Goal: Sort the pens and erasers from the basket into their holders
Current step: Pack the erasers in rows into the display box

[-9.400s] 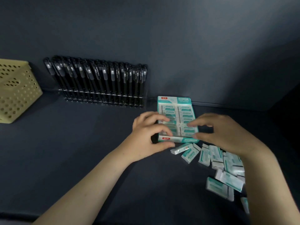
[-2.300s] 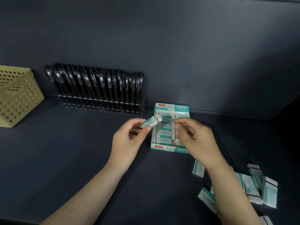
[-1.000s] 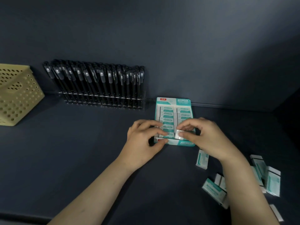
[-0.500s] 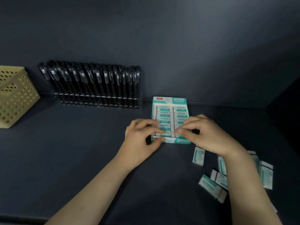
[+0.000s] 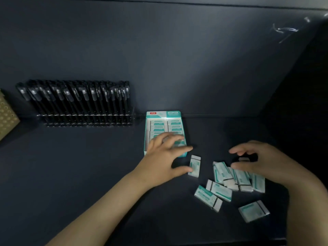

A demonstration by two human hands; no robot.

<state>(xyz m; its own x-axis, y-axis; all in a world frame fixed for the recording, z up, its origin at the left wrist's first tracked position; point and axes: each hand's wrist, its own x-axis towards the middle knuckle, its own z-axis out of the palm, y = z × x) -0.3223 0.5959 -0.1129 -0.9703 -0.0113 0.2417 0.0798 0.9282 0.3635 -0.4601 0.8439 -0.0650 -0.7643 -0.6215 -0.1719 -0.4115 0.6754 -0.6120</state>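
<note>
Left hand spread, fingers laid on near end of eraser box, probably so box is kept steady. Lone eraser left just beside thumb. Right hand cupped loosely over loose erasers, nothing pinched yet, next pick being lined up imo.

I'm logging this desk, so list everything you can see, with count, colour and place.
pens: many, black, upright in the holder, back left
pen holder: one, clear, against the back wall
basket: one, yellow, left edge, cut off
eraser box: one, teal and white, centre, erasers inside
loose erasers: at least eight, white and teal, table right
table: one, dark blue-grey
left hand: one, over the box's front, thumb beside a lone eraser
right hand: one, above the eraser pile, holding nothing
</note>
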